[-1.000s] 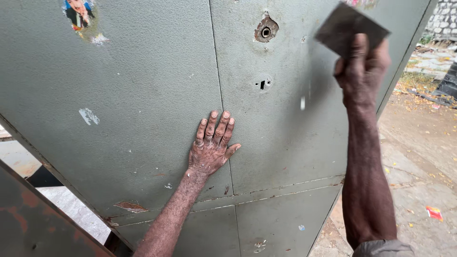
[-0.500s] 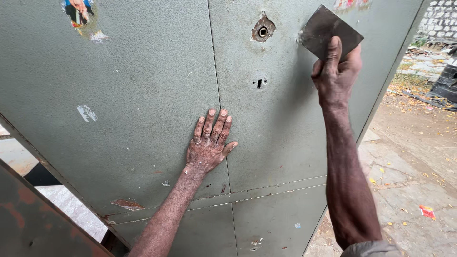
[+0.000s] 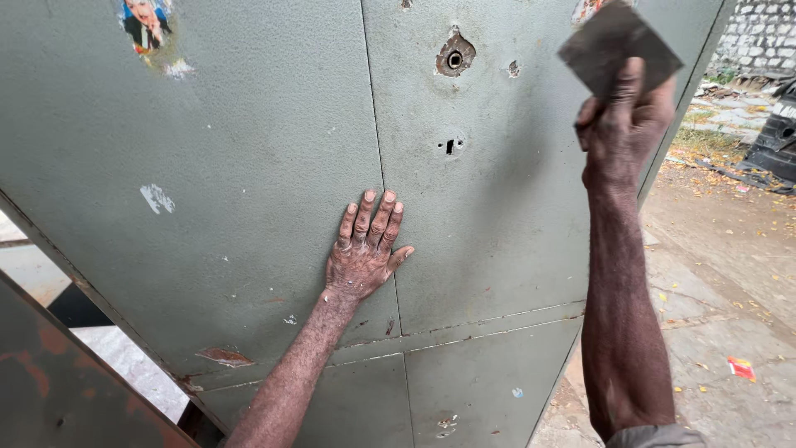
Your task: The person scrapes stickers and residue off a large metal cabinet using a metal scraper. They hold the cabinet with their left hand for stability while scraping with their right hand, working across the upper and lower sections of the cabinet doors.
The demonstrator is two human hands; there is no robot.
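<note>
My left hand [image 3: 365, 253] lies flat on the grey-green metal cabinet [image 3: 249, 166], palm down and fingers [image 3: 365, 217] spread open, gripping nothing. It sits right across the vertical seam [image 3: 377, 124] where the two door panels meet, which I judge is there to brace the tilted cabinet and keep the panel from flexing under pressure from the other hand.

My right hand [image 3: 622, 124] is raised near the cabinet's right edge, its fingers closed around a dark square sheet of abrasive paper [image 3: 618, 46]. I take it for sandpaper, though the view is not sharp enough to be sure of the grain. The sheet stands up above my knuckles, pinched along its lower part so the broad face can be turned flat to the metal. Whether it is touching the door or just off it, I cannot tell from here.

Between my two hands the door shows a rusty round lock hole [image 3: 454, 56] and, below it, a small keyhole slot [image 3: 448, 146]. A torn sticker remnant [image 3: 145, 23] clings to the upper left, and a scuffed pale patch [image 3: 156, 197] shows lower down. Beyond the right edge lies a dusty concrete ground [image 3: 730, 290] strewn with leaves.
</note>
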